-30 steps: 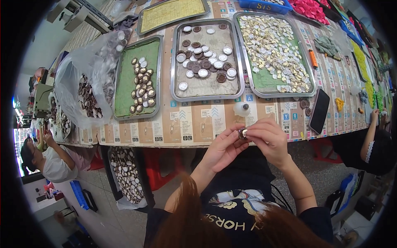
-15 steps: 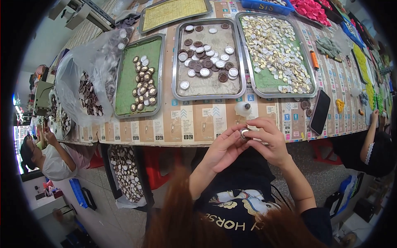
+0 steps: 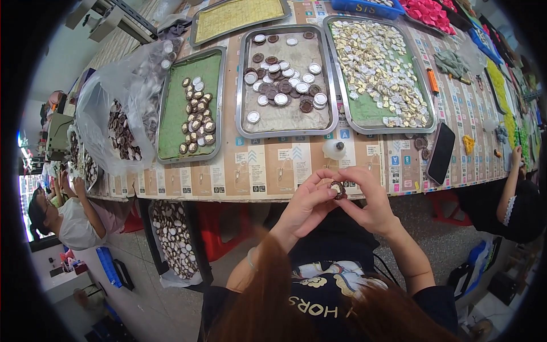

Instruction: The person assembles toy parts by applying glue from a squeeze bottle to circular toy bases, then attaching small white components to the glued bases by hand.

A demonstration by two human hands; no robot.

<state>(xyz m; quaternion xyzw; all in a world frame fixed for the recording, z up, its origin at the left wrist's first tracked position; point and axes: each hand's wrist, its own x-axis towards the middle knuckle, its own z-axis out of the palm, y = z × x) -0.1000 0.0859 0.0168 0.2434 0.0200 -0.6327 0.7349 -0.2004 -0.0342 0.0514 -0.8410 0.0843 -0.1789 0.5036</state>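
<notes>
Taking the middle metal tray (image 3: 288,117) as the landmark and reading from the left: far to its left, at the table's (image 3: 273,171) end, sits a clear plastic bag (image 3: 117,114) bulging with dark round caps. Just left of the middle tray lies a green-lined tray (image 3: 171,122) with a cluster of brown and silver caps in its centre. The middle tray itself carries a loose scatter of silver and dark brown caps, mostly in its upper half. Below the tray's lower right corner, on the patterned table cover, stands a small white round knob-like piece (image 3: 334,148).

Below the middle tray, at the table's near edge, the person's two hands meet. The left hand (image 3: 305,208) has its fingers curled in, thumb and forefinger pinched on a small dark round cap (image 3: 338,189) with a pale inner face. The right hand (image 3: 370,202) closes on the same cap from the other side, its fingers bent over the top of it. The cap sits between both sets of fingertips, off the table, just below the white piece.

Right of the middle tray is a larger tray (image 3: 424,114) heaped with pale gold caps on green lining. Further right lies a black phone (image 3: 441,153), tilted, near the table's edge. Beyond it another person's forearm (image 3: 509,188) reaches up to the table.
</notes>
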